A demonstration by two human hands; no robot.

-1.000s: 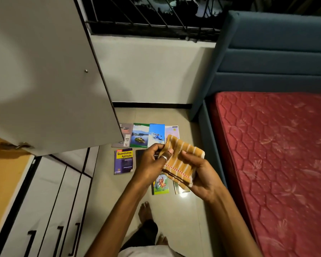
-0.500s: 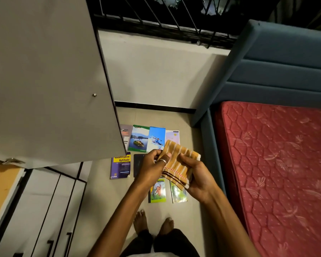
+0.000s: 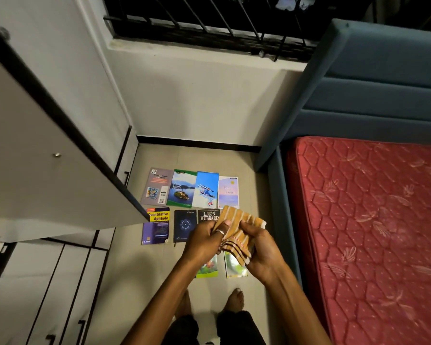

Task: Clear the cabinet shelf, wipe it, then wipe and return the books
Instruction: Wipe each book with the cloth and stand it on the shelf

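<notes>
Head view. Both hands up in front of the body, over the floor (image 3: 125,270). Left hand (image 3: 204,241) pinches the cloth (image 3: 237,230), thumb on top, fingers curled under; ring on one finger. Right hand (image 3: 261,250) grips the cloth's right side, fingers wrapped round it, thumb across the top. Cloth is orange with pale stripes, dark and red bands at its lower end, bunched between the two hands.

Books lie flat on the floor, covers up, in rows between the cabinet and the bed. Far row, near the wall: grey book (image 3: 157,186), green book (image 3: 182,188), blue book (image 3: 205,190), pale book (image 3: 228,192), side by side, edges touching or nearly so. Middle row: purple book (image 3: 156,226) at the left, partly under the cabinet door's corner; dark book (image 3: 184,225) beside it; black book (image 3: 208,215), partly hidden by the cloth and left hand. Near row: two more books (image 3: 208,268), mostly hidden by the hands, titles unreadable.

Cabinet door (image 3: 47,158) hangs open at the left, white with a dark edge. Drawers (image 3: 47,290) below it with dark handles. Bed (image 3: 371,232) at the right with a red mattress, blue headboard (image 3: 383,83). Barred window (image 3: 209,23) above the wall. Two bare feet (image 3: 235,300) on the floor below the books.
</notes>
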